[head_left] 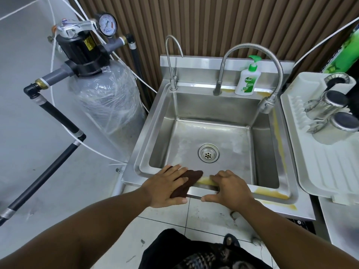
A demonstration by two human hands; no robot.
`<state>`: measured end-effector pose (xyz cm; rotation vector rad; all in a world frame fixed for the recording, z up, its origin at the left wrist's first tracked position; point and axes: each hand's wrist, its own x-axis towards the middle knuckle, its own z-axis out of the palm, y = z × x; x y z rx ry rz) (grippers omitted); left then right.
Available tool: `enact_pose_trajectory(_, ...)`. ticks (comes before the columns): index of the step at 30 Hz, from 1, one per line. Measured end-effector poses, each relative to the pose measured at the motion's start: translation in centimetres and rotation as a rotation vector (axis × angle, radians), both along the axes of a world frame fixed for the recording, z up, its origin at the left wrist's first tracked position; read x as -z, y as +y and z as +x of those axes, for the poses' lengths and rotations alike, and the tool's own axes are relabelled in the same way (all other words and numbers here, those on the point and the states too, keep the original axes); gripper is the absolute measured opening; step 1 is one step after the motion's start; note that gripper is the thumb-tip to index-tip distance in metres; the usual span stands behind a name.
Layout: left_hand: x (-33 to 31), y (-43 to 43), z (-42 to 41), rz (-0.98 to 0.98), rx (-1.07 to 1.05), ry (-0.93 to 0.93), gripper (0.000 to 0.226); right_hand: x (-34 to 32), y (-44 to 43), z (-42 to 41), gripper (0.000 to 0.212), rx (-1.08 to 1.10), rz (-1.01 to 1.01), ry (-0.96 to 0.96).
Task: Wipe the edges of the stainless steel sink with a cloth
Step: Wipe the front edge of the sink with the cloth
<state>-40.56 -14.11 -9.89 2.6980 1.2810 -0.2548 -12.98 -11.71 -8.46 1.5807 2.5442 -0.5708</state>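
1. Left hand (167,185) lies flat with straight fingers, pressing a brown cloth (189,181) onto the front rim of the sink (149,136).
2. Right hand (231,189), just beside the cloth, grips the same rim.
3. Yellowish stains (272,193) streak the rim further right.

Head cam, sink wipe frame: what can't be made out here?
Head view only:
- cloth: much of it lies under the left hand, so its full extent is hidden.
- sink: the stretches of its front rim under the cloth and the right hand are covered.
- pressure gauge: the dial reading is too small to read.
- green package: cut off by the right frame edge, so it can't be identified.
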Motion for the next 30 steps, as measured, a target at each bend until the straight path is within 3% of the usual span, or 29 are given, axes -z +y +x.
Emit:
enact_pose_trajectory(5, -0.7, -0.1, -6.1, -0.064, -0.082, 0.068, 0.104, -0.2, -0.2, -0.1, 0.083, 0.009, -0.009, -0.004)
enact_pose_trajectory(10, -0.8, -0.2, -6.1, -0.044, -0.068, 0.075, 0.115, -0.7, 0.2, 1.9, 0.097, 0.003, 0.019, -0.042)
enact_pose_trajectory(16, -0.6, 0.3, -0.8, -0.064, 0.021, 0.035, 0.114, -1.4, 0.1, 4.5, 0.059, 0.023, 0.005, -0.082)
enact_pose_trajectory(23, 0.1, 0.3, 4.9, -0.060, 0.039, 0.029, 0.112, -1.4, -0.1, 3.9, 0.055, 0.058, -0.021, -0.066)
enact_pose_trajectory(30, -0.3, 0.1, -4.0, -0.053, -0.021, 0.068, 0.112, -1.5, -0.2, 3.9, 0.060, 0.081, -0.053, -0.059)
